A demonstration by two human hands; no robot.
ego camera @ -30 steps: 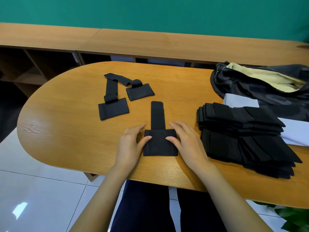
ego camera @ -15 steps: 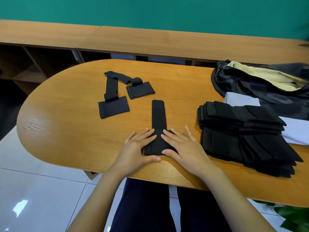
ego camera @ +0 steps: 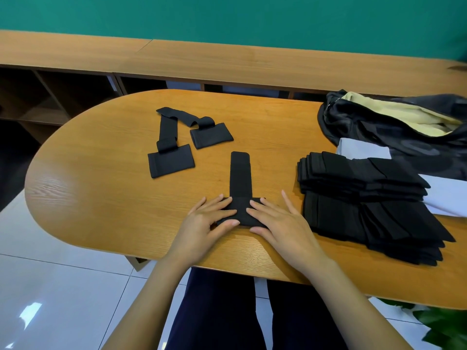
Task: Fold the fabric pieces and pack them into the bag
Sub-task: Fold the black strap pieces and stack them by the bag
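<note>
A black T-shaped fabric piece [ego camera: 240, 178] lies on the wooden table [ego camera: 101, 188] near its front edge, its narrow strap pointing away from me. My left hand [ego camera: 204, 223] and my right hand [ego camera: 278, 223] lie flat on its wide end, fingers straight and pressing the fabric down from either side. Two more black pieces [ego camera: 171, 160] [ego camera: 211, 135] lie further back on the left with curled straps. A stack of folded black pieces [ego camera: 366, 198] sits to the right. The dark bag [ego camera: 404, 132] with a pale yellow lining lies open at the back right.
A white sheet [ego camera: 444, 198] lies under the stack and the bag. A long wooden shelf unit [ego camera: 227, 61] runs behind the table below a green wall. A green plant [ego camera: 444, 324] shows at the lower right. White floor tiles lie on the left.
Both hands have slid inward from the sides of the wide end onto its top, and its near edge has been folded over, so the wide part looks shorter.
</note>
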